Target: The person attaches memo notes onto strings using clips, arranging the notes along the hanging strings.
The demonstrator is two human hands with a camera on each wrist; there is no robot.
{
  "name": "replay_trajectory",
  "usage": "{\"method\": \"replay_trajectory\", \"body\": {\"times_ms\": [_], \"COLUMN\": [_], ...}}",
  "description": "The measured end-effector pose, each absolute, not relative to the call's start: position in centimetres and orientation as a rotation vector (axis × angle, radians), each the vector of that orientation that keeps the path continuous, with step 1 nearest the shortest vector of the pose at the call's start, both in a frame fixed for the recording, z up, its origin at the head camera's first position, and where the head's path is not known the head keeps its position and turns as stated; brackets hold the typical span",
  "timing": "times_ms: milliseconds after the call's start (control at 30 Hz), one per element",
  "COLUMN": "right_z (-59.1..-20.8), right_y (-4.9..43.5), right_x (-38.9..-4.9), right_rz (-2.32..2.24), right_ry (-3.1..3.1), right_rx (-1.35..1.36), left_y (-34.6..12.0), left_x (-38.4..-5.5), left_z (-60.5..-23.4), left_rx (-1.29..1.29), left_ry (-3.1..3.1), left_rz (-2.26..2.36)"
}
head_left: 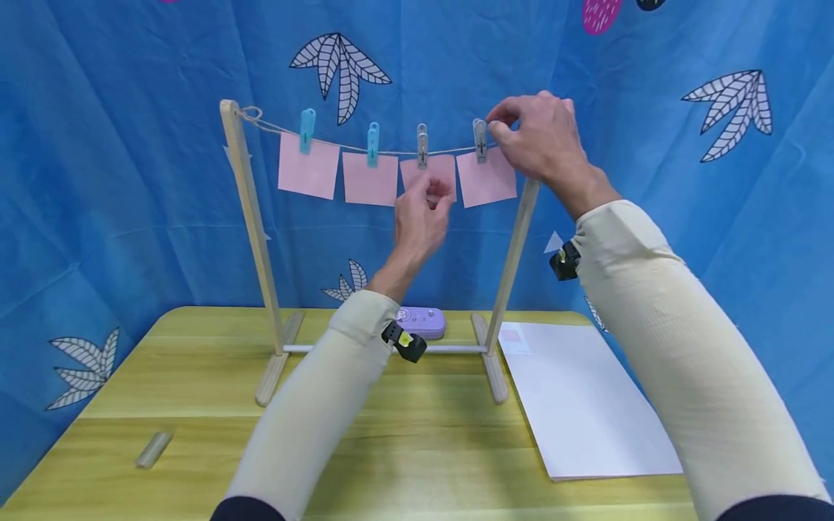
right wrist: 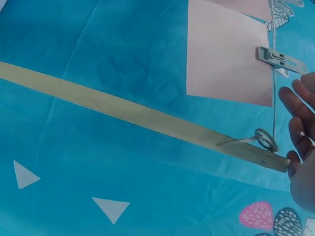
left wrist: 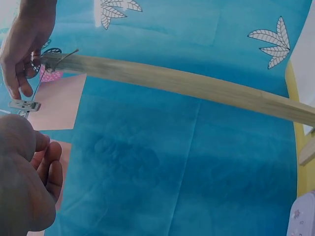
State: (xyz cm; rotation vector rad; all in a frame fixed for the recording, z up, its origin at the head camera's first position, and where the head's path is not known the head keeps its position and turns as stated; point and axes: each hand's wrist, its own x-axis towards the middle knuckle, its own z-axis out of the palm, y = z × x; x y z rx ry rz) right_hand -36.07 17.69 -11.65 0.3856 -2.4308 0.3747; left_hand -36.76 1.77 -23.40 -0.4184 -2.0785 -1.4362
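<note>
Four pink paper squares hang from a string (head_left: pixel 397 153) by clothespins. My right hand (head_left: pixel 541 134) is at the upper end of the rightmost grey clothespin (head_left: pixel 480 141), which clips the rightmost pink square (head_left: pixel 487 181); its fingers are loosely bent, and in the left wrist view the fingertips look just apart from the clip. My left hand (head_left: pixel 420 221) hovers before the third pink square (head_left: pixel 443 168), below another grey clothespin (head_left: pixel 422 147). Its fingers curl loosely with nothing visible between them. Blue clothespins (head_left: pixel 373 145) clip the two left squares (head_left: pixel 309 170).
A wooden frame with a left post (head_left: pixel 250 217) and right post (head_left: pixel 515 264) carries the string. Behind its lower bar lies a purple case (head_left: pixel 422 323). White sheets (head_left: pixel 586 405) lie at right, a small greyish bar (head_left: pixel 153 450) at left. A blue curtain (head_left: pixel 163 181) hangs behind.
</note>
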Motion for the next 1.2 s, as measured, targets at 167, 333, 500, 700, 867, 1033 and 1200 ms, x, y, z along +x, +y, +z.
{"method": "replay_trajectory", "body": {"times_ms": [167, 333, 500, 700, 867, 1033, 1200], "right_z": [-12.4, -13.5, -15.3, -18.0, -20.6, -22.8, -24.7], "right_y": [17.6, 17.5, 16.9, 16.1, 15.7, 15.4, 15.2], "right_x": [-36.1, -35.8, -35.4, -35.4, -35.5, -35.5, -35.4], "right_rz": [0.395, 0.449, 0.474, 0.492, 0.515, 0.547, 0.562], "right_ry": [-2.287, -2.177, -2.126, -2.192, -2.255, -2.323, -2.435], "right_rx": [0.409, 0.408, 0.454, 0.482, 0.517, 0.531, 0.524], "left_y": [1.1, 0.1, -1.6, -4.0, -5.8, -7.1, -8.4], "left_x": [-36.2, -35.3, -34.7, -34.5, -34.5, -34.5, -34.5], "left_z": [-24.5, -25.5, -26.4, -27.3, -28.2, -29.4, -30.7], "left_rx": [-0.470, -0.526, -0.531, -0.517, -0.473, -0.424, -0.383], "left_ry": [-2.086, -2.097, -2.163, -2.224, -2.284, -2.357, -2.451], "left_rz": [-1.372, -1.286, -1.124, -0.977, -0.877, -0.779, -0.699]}}
